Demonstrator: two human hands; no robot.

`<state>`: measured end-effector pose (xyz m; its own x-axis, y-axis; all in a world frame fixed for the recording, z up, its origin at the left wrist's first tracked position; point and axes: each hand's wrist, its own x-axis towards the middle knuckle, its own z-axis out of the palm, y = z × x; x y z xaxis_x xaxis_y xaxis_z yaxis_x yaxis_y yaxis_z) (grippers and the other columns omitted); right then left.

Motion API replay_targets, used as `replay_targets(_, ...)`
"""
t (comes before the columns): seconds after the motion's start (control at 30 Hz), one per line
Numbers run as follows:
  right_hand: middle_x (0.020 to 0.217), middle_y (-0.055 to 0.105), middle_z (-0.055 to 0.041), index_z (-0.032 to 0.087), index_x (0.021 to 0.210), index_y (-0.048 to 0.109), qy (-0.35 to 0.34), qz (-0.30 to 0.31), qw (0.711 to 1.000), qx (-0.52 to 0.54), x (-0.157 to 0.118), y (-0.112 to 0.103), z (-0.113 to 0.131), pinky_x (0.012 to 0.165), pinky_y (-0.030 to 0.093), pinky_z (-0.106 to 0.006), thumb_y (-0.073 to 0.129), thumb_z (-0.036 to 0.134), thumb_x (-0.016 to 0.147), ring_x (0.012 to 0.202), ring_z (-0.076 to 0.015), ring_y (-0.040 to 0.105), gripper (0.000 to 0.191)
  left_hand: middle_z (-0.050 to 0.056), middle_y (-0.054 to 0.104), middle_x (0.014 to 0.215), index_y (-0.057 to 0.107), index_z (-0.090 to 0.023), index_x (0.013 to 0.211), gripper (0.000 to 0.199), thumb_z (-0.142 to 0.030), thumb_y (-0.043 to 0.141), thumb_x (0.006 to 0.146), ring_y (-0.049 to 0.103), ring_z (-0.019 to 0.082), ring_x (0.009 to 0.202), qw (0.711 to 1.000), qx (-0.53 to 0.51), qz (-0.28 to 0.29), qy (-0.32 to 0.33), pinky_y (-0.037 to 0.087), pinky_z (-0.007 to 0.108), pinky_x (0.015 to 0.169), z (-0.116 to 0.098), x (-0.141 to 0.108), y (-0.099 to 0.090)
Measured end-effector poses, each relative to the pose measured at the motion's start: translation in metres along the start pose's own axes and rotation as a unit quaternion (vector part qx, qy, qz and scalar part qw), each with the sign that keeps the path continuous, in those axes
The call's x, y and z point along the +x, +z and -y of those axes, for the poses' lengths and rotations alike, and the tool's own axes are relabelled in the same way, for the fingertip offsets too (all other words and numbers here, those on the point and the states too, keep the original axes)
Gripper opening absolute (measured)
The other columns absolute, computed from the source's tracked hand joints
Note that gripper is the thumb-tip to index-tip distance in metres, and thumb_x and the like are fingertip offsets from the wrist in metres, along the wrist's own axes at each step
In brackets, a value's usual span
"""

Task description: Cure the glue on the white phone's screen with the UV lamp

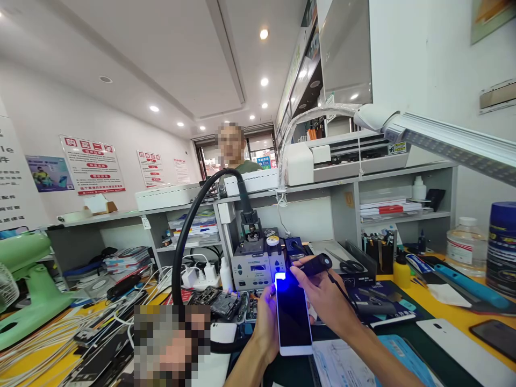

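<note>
My left hand [265,317] is closed round the left edge of a white smartphone [295,350], tilted up with its dark screen toward me. A small black flashlight [316,265] lies across the fingers of my right hand [324,294], which grips it beside the phone's upper right corner. Bright blue-violet light falls on the phone's top left corner and tints my left fingertips. A dark strap hangs from the flashlight along my right wrist. Behind the phone stands a grey soldering station [253,271] with a small display and knobs.
A thick black hose [181,252] arches up on the left. Circuit boards [217,302] lie left of my hands, cables [52,328] and a green fan [28,290] farther left. A white phone back [463,344], scissors [351,266] and bottles are at right. A person [233,142] is behind the counter.
</note>
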<state>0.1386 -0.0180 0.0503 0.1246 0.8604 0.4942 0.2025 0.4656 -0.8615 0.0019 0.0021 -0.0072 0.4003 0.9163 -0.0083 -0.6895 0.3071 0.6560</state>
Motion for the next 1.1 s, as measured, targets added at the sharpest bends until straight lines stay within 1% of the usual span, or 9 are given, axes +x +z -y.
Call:
replay_targets(0.13,0.079,0.071,-0.006,0.021,0.1,0.065,-0.017,0.0,1.0,-0.014,0.0,0.0,-0.001,0.049,0.053,-0.029,0.065,0.062,0.086,0.067,-0.024,0.07,0.043,0.008,0.074,0.082,0.071,-0.015,0.112,0.04,-0.044,0.057,0.089,0.07,0.027,0.081,1.0,-0.002,0.002,0.0,0.053,0.04,0.082,0.0,0.002,0.0)
replay_targets(0.33,0.083,0.073,-0.0057,0.022,0.099,0.065,-0.035,0.007,0.999,-0.013,-0.002,0.001,-0.003,0.061,0.059,-0.032,0.065,0.059,0.087,0.074,-0.0239,0.071,0.039,0.009,0.075,0.084,0.07,-0.013,0.115,0.043,-0.044,0.059,0.087,0.07,0.027,0.081,1.0,-0.006,-0.014,-0.01,0.052,0.04,0.083,-0.001,0.001,0.004)
replay_targets(0.43,0.079,0.071,-0.0041,0.022,0.099,0.066,-0.026,0.007,1.0,-0.016,-0.003,0.0,-0.003,0.054,0.057,-0.031,0.066,0.059,0.086,0.063,-0.0212,0.068,0.039,0.01,0.075,0.085,0.07,-0.012,0.115,0.044,-0.044,0.059,0.087,0.07,0.027,0.08,1.0,-0.006,-0.024,-0.014,0.052,0.04,0.083,-0.001,0.002,0.004)
replay_targets(0.53,0.069,0.065,0.0003,0.022,0.102,0.066,0.019,0.019,1.0,-0.005,-0.003,-0.002,-0.002,0.041,0.052,-0.029,0.066,0.059,0.085,0.05,-0.0189,0.063,0.04,0.01,0.075,0.083,0.07,-0.011,0.113,0.045,-0.047,0.059,0.087,0.07,0.027,0.079,1.0,-0.002,-0.006,-0.023,0.052,0.04,0.082,-0.001,0.002,0.001)
replay_targets(0.63,0.069,0.065,0.0017,0.023,0.103,0.064,0.031,0.014,0.999,0.003,-0.002,-0.005,0.001,0.045,0.056,-0.031,0.066,0.058,0.086,0.046,-0.0178,0.062,0.039,0.011,0.074,0.08,0.071,-0.01,0.109,0.047,-0.05,0.057,0.088,0.069,0.027,0.077,0.999,-0.001,0.015,-0.036,0.053,0.04,0.08,-0.003,0.001,0.002)
replay_targets(0.7,0.068,0.066,0.0023,0.024,0.101,0.063,0.027,0.007,1.0,0.004,-0.001,-0.007,0.003,0.049,0.058,-0.032,0.065,0.059,0.087,0.045,-0.017,0.062,0.038,0.011,0.073,0.079,0.071,-0.011,0.108,0.048,-0.051,0.056,0.088,0.069,0.027,0.075,0.999,-0.002,0.013,-0.041,0.053,0.04,0.078,-0.004,0.001,0.003)
replay_targets(0.93,0.058,0.059,0.0052,0.025,0.106,0.057,0.073,0.028,0.996,0.05,-0.001,-0.01,0.005,0.031,0.05,-0.03,0.063,0.063,0.086,0.042,-0.02,0.06,0.043,0.011,0.073,0.079,0.072,-0.012,0.107,0.045,-0.05,0.058,0.087,0.069,0.026,0.074,0.999,0.0,-0.002,-0.041,0.054,0.04,0.077,-0.005,0.001,0.003)
replay_targets(1.0,0.061,0.063,0.004,0.025,0.104,0.057,0.065,0.013,0.997,0.038,0.0,-0.01,0.005,0.036,0.053,-0.031,0.064,0.061,0.086,0.046,-0.0209,0.064,0.041,0.011,0.073,0.081,0.072,-0.012,0.108,0.045,-0.05,0.058,0.088,0.069,0.026,0.075,0.999,0.0,-0.01,-0.04,0.054,0.04,0.078,-0.006,0.0,0.004)
replay_targets(1.1,0.074,0.071,-0.0004,0.024,0.1,0.059,0.035,-0.017,0.999,0.006,0.001,-0.011,0.006,0.053,0.061,-0.033,0.064,0.057,0.088,0.065,-0.0237,0.073,0.036,0.012,0.074,0.083,0.072,-0.012,0.109,0.047,-0.052,0.057,0.088,0.07,0.027,0.076,0.999,-0.001,-0.016,-0.043,0.054,0.04,0.079,-0.008,-0.001,0.007)
